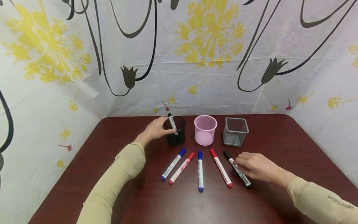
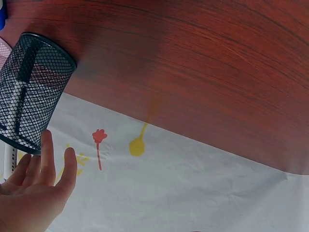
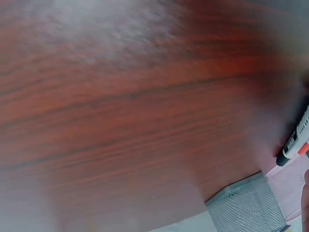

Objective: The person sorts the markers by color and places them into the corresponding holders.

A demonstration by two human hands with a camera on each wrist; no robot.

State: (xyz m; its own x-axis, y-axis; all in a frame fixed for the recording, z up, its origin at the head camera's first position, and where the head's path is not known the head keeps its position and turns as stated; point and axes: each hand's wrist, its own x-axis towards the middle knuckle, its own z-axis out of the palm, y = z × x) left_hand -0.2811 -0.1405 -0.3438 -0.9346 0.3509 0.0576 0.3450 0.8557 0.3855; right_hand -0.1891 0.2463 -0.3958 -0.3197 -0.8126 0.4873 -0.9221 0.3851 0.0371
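Note:
My left hand (image 1: pixel 156 127) is at the black mesh pencil cup (image 1: pixel 177 140). A black-capped whiteboard marker (image 1: pixel 172 122) leans in that cup, its top above the rim. In the left wrist view the fingers (image 2: pixel 47 159) of this hand are straight and spread beside the rim, and the marker shows through the mesh. My right hand (image 1: pixel 257 166) is over another black-capped marker (image 1: pixel 243 177) lying on the table, its fingertips overlapping the barrel. That marker's black end (image 3: pixel 282 159) shows at the edge of the right wrist view; whether the fingers grip it I cannot tell.
Left of the right hand lie a red marker (image 1: pixel 221 168), a blue one (image 1: pixel 200 171), a second red one (image 1: pixel 181 168) and a second blue one (image 1: pixel 173 164). Behind them stand a pink mesh cup (image 1: pixel 205 137) and a square grey mesh cup (image 1: pixel 233 138), near the patterned cloth (image 1: pixel 223 87).

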